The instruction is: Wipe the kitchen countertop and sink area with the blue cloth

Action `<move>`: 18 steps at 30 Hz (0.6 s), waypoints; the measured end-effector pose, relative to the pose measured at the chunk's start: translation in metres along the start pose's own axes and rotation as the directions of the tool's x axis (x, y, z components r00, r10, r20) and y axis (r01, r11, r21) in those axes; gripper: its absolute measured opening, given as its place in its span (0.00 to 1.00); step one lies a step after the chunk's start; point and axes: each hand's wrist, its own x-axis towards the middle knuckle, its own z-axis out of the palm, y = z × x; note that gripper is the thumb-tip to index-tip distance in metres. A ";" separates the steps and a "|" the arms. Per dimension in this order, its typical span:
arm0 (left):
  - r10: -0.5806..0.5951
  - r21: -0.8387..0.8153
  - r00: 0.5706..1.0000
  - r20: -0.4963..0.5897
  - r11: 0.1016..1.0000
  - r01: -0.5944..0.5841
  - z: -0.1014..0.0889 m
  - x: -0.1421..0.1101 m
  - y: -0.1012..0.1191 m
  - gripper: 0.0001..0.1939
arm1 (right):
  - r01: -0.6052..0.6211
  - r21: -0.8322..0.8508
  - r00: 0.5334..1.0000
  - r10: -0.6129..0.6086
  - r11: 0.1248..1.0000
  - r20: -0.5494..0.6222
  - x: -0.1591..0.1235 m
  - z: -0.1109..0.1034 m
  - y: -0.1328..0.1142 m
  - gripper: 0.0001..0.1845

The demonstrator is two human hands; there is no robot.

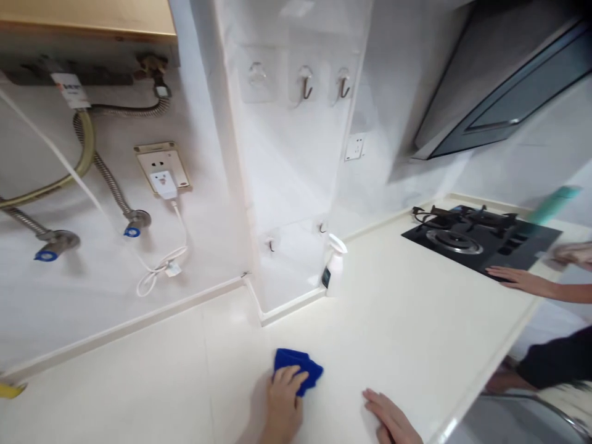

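Note:
My left hand [283,401] presses down on a folded blue cloth [300,365] lying on the cream countertop [407,308], fingers curled over its near edge. My right hand [391,416] rests flat on the counter a little to the right of the cloth, fingers together and holding nothing. A white spray bottle [333,266] stands upright farther back, against the foot of the white tiled pillar.
A black gas hob [481,239] sits at the right back, where another person's hand [520,280] lies by its near edge. A range hood [504,86] hangs above. Hoses, valves and a plugged-in charger [164,184] line the left wall. The counter's edge runs along the right.

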 end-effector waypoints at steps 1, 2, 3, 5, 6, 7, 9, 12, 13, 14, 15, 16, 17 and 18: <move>0.049 -0.056 0.998 0.037 0.997 -0.047 0.015 -0.001 0.017 0.39 | 0.005 -0.004 1.000 -0.005 1.000 -0.005 0.001 0.000 -0.001 0.23; 0.108 -0.113 0.992 0.068 0.988 -0.100 0.027 -0.002 0.031 0.39 | 0.006 -0.004 1.000 -0.006 1.000 -0.012 0.002 0.001 -0.002 0.24; 0.168 -0.168 0.982 0.088 0.974 -0.152 0.038 -0.003 0.042 0.38 | 0.000 -0.002 1.000 0.000 1.000 -0.020 0.002 0.002 -0.003 0.24; 0.259 -0.266 0.958 0.119 0.938 -0.221 0.050 -0.004 0.056 0.36 | -0.022 0.008 0.999 0.022 1.000 -0.027 0.002 0.003 -0.005 0.25; 0.275 -0.314 0.953 0.125 0.922 -0.224 0.052 -0.004 0.059 0.35 | -0.035 0.016 0.999 0.035 0.999 -0.029 0.002 0.003 -0.006 0.26; 0.258 -0.367 0.959 0.118 0.909 -0.199 0.051 -0.002 0.059 0.33 | -0.047 0.025 0.999 0.048 0.999 -0.026 0.003 0.003 -0.007 0.26; 0.148 -0.483 0.986 0.077 0.871 -0.093 0.044 0.002 0.054 0.29 | -0.060 0.050 0.998 0.061 0.997 -0.016 0.004 0.002 -0.009 0.26; -0.146 -0.699 0.987 0.065 0.699 0.150 0.030 0.007 0.043 0.21 | -0.078 0.094 0.997 0.079 0.992 -0.001 0.005 0.000 -0.011 0.27; -0.245 -0.774 0.964 0.103 0.589 0.233 0.026 0.007 0.040 0.21 | -0.088 0.109 0.996 0.087 0.990 0.009 0.005 0.000 -0.012 0.27; -0.324 -0.838 0.933 0.156 0.456 0.299 0.022 0.005 0.037 0.23 | -0.095 0.123 0.995 0.094 0.988 0.017 0.005 -0.001 -0.012 0.27; -0.380 -0.888 0.902 0.206 0.313 0.336 0.020 0.002 0.034 0.25 | -0.101 0.137 0.995 0.099 0.985 0.019 0.005 -0.001 -0.011 0.27; -0.409 -0.923 0.879 0.243 0.181 0.340 0.019 -0.002 0.032 0.27 | -0.108 0.152 0.994 0.106 0.982 0.018 0.005 0.000 -0.010 0.26; -0.414 -0.944 0.871 0.264 0.073 0.321 0.018 -0.007 0.030 0.29 | -0.119 0.173 0.993 0.117 0.978 0.018 0.004 0.001 -0.010 0.26; -0.403 -0.955 0.873 0.274 -0.009 0.295 0.018 -0.012 0.029 0.30 | -0.136 0.199 0.991 0.135 0.970 0.020 0.004 0.002 -0.009 0.26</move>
